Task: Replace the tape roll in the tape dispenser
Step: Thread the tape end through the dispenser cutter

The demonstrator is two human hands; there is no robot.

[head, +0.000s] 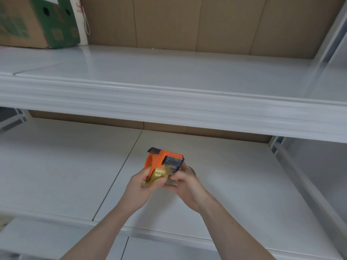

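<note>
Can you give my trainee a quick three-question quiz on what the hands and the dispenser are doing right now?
1. True or false: the orange tape dispenser is resting on the white shelf.
2. Which hand's fingers press on the yellowish tape roll: A) left hand, B) right hand, C) neither?
3. Fill in: the green-printed cardboard box sits on the ____ shelf, far left.

Key:
1. False: both hands hold it above the shelf.
2. A.
3. Upper.
</note>
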